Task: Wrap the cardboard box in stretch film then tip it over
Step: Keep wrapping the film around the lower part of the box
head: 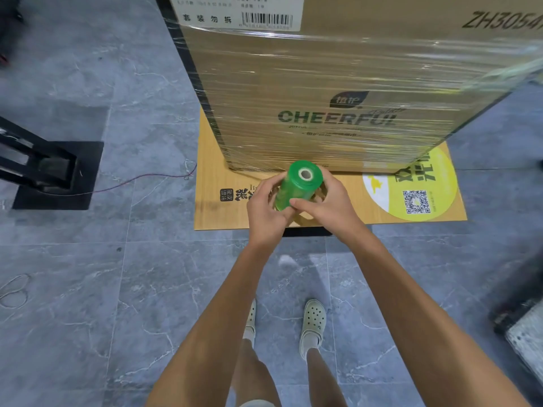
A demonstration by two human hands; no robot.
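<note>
A tall brown cardboard box [338,83] printed "CHEERFUL" stands upright in front of me, its lower and middle part covered with shiny stretch film; the top strip with the white label is bare. I hold a green roll of stretch film [298,185] upright just in front of the box's lower edge. My left hand [266,208] grips the roll from the left. My right hand [324,205] grips it from the right, thumb across the roll's lower part. A strip of film trails off the box's right corner.
The box stands on a flattened cardboard sheet [382,201] lying on the grey tile floor. A black metal stand with a square base [55,174] sits at the left, with a thin wire running from it. Dark objects sit at the right edge. My feet in pale clogs are below.
</note>
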